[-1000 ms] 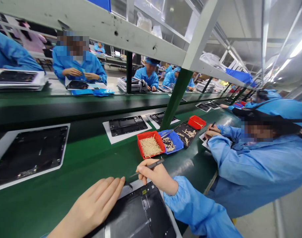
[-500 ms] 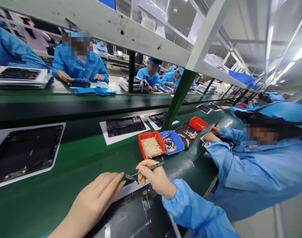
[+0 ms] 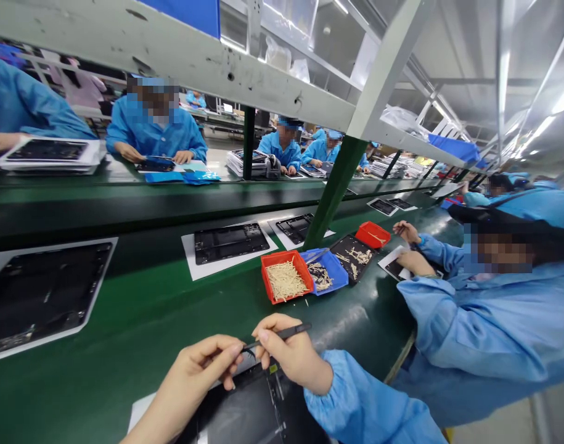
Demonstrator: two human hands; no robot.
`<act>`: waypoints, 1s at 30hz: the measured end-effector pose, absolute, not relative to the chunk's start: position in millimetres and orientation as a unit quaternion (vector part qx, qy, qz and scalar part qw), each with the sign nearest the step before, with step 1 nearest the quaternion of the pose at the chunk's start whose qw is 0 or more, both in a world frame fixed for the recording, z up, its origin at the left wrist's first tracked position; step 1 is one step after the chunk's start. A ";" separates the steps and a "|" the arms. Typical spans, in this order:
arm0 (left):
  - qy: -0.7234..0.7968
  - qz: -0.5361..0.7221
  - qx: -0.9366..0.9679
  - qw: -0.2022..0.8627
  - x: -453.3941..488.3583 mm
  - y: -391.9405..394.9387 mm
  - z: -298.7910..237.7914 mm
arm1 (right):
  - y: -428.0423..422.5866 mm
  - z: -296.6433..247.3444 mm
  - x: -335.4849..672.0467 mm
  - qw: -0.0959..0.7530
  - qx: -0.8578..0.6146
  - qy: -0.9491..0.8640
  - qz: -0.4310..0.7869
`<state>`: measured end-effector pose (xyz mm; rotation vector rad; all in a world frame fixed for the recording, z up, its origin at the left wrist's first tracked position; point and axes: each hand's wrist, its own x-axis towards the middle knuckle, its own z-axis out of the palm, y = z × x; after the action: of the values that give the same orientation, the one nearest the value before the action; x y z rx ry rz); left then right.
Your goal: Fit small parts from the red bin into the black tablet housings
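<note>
Counter [image 3: 124, 320] dark green; tray [image 3: 282, 253] red, adjacent tray [image 3: 338, 274] blue; sleeve [image 3: 351, 394] pale blue; tweezers [image 3: 293, 332] black.

The head-worn camera is looking forward and down from close above the person's bare left hand [image 3: 193, 388] and bare right hand [image 3: 291, 357], facing across a long green conveyor belt [image 3: 138, 333] toward a pale steel overhead shelf [image 3: 171, 49].

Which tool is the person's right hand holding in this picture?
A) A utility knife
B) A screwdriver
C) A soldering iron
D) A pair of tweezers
D: the right hand pinches dark tweezers between thumb and fingers, their pointed end reaching toward the left hand.
</note>
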<state>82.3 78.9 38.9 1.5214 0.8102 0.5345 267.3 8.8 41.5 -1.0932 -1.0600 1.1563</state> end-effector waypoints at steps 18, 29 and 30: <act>0.389 0.091 0.916 -0.032 160.8 285.3 16.7 | 27.1 23.5 302.8 0.652 -0.526 -0.440 0.323; 0.328 0.246 0.907 -0.096 18.5 182.5 65.5 | 17.1 58.9 327.1 0.776 -0.421 -0.287 0.372; 0.313 0.258 0.910 -0.090 4.9 153.1 60.5 | 15.1 65.0 329.5 0.783 -0.413 -0.274 0.376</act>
<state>4.9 153.1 60.5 3.0341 1.0423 0.8593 329.5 15.1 65.0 -0.8912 -0.5919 0.8124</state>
